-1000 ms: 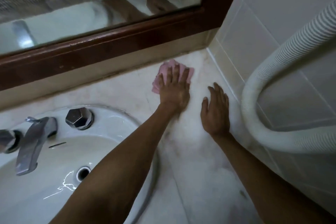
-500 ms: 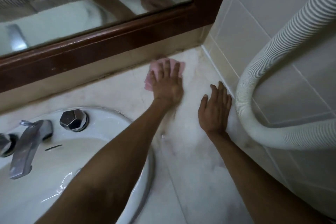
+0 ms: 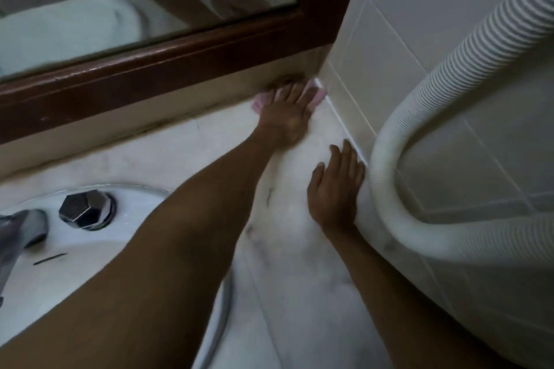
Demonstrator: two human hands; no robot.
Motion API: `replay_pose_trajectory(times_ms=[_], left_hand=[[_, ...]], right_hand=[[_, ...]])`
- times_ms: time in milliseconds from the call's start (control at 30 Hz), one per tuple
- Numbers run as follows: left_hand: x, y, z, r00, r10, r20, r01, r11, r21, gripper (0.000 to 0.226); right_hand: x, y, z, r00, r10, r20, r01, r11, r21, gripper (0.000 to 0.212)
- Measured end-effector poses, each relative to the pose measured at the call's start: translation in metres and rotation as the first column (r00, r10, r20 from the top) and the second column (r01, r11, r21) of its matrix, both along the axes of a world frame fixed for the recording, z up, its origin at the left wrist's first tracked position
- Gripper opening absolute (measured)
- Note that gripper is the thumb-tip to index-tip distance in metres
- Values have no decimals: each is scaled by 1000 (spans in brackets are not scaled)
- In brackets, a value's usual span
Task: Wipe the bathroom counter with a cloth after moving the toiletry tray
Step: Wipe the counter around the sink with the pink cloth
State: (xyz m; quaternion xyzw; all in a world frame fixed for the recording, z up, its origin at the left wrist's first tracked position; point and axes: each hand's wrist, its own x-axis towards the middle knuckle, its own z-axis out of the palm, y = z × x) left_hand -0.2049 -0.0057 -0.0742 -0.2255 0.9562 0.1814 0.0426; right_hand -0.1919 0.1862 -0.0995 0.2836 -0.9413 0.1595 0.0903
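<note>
Wiping step in hand | left hand point(image 3: 284, 118) flat, fingers spread, pressing pink cloth point(image 3: 260, 101) into counter point(image 3: 299, 293) corner at 12 o'clock | right hand point(image 3: 334, 189) open, empty, braced at 3 o'clock | tray unseen | next likely needs pulling cloth toward 6 o'clock

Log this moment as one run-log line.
step: wiping | left hand: flat on pink cloth, back corner of counter | right hand: flat on counter by hose | tray: not in view

My mirror point(image 3: 90, 24) in its dark wood frame point(image 3: 180, 66) heads the room; right of it, pale tiled wall point(image 3: 419, 9); below it, white sink point(image 3: 54, 272). Dim light.
</note>
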Motion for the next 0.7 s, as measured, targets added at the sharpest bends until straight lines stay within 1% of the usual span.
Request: replay_pose_trajectory(times_ms=[100, 133, 200, 300, 400, 467, 533, 600, 633, 700], left_hand=[[-28, 5, 4, 998, 63, 24, -63, 998, 19, 60], [-24, 8, 5, 999, 44, 25, -44, 999, 12, 60], [-7, 15, 2, 996, -89, 4, 89, 996, -16, 59], [36, 25, -4, 964, -263, -36, 262, 965, -27, 56], [48, 7, 1, 933, -357, -46, 355, 934, -45, 50], [35, -8, 3, 952, -306, -26, 304, 950, -72, 51], [19, -8, 3, 985, -175, 11, 175, 980, -89, 55], [16, 6, -2, 997, -71, 5, 71, 996, -53, 56], [22, 14, -3, 998, -55, -19, 54, 997, -46, 56], [42, 30, -3, 995, -79, -65, 78, 997, -31, 53]], right_hand=[[-1, 0, -3, 1000, 7, -6, -7, 1000, -6, 43], [-1, 1, -2, 1000, 10, 10, -10, 1000, -9, 43], [-2, 1, -3, 999, 29, 38, -28, 999, -20, 44], [-4, 5, -4, 996, 60, 71, -55, 997, -61, 44], [-6, 13, -6, 991, 104, 85, -98, 992, -73, 44], [-11, 20, -5, 987, 147, 69, -144, 989, -44, 44], [-16, 27, -5, 981, 183, 61, -183, 983, -19, 45], [-17, 33, -6, 977, 200, 79, -198, 980, -31, 46], [-17, 37, -6, 974, 207, 91, -203, 978, -45, 46], [-14, 45, -6, 971, 214, 110, -209, 976, -61, 46]])
